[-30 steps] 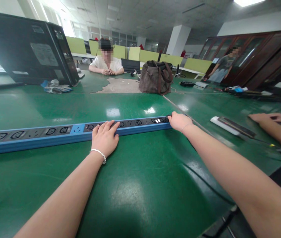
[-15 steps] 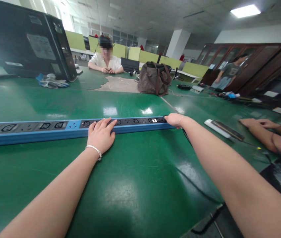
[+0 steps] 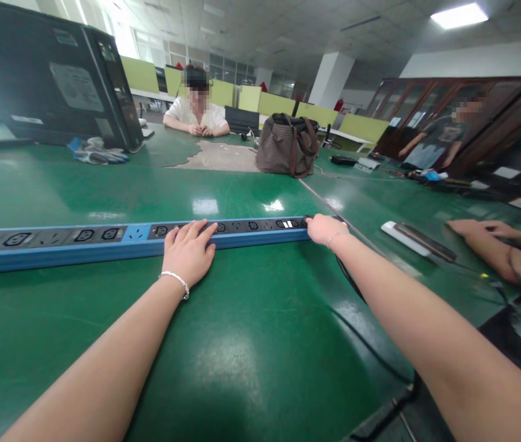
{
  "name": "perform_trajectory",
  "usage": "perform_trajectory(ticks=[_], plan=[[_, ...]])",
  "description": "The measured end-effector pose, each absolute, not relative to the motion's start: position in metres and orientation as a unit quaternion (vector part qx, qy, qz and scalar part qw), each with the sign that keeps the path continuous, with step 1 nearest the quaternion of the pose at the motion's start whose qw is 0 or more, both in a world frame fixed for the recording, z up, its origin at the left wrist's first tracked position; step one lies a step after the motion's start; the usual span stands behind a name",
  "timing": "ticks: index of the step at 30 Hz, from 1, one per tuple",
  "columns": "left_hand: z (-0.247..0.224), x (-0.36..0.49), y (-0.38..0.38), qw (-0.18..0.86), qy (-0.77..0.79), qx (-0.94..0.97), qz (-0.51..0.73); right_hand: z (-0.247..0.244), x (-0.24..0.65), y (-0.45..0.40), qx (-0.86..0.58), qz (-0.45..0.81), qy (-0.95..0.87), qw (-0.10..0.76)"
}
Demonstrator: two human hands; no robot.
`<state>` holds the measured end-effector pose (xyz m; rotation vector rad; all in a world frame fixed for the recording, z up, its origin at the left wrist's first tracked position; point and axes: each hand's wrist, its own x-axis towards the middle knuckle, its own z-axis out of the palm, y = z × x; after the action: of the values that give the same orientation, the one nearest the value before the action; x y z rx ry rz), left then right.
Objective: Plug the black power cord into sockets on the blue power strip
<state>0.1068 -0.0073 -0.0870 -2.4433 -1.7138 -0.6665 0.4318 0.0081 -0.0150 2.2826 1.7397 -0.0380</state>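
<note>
One blue power strip (image 3: pixel 260 238), sockets upward, laid lengthwise on a green worktop (image 3: pixel 223 344); left hand (image 3: pixel 189 248) flat across it, fingers slightly spread; right hand (image 3: pixel 326 230) pinching a black plug (image 3: pixel 306 220) at its right end.

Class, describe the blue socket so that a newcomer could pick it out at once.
Across the green table lies a long blue strip with a row of sockets along its top. Look just left of the left hand, past one black socket. The blue socket has a bright blue face; its neighbours on both sides are black.
</note>
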Motion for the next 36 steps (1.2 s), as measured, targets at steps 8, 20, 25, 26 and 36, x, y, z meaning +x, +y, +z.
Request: perform_trajectory(ticks=[8,20,25,26,36], plan=[[-0.086,0.107,-0.008,0.04,-0.565,-0.797,-0.211,-0.014,0.439,0.01,0.82,-0.041,0.557,0.123],[-0.087,0.107,-0.008,0.044,-0.561,-0.8,-0.208,-0.022,0.43,-0.005,0.824,0.034,0.564,0.043],[-0.087,0.106,-0.007,0.039,-0.558,-0.8,-0.216,-0.013,0.438,0.0,0.826,0.001,0.563,0.008],[-0.086,0.106,-0.007,0.037,-0.559,-0.8,-0.216,-0.011,0.442,-0.001,0.827,-0.002,0.563,0.002],[-0.085,0.106,-0.009,0.031,-0.557,-0.801,-0.217,-0.007,0.477,-0.017,0.856,-0.055,0.511,-0.051]])
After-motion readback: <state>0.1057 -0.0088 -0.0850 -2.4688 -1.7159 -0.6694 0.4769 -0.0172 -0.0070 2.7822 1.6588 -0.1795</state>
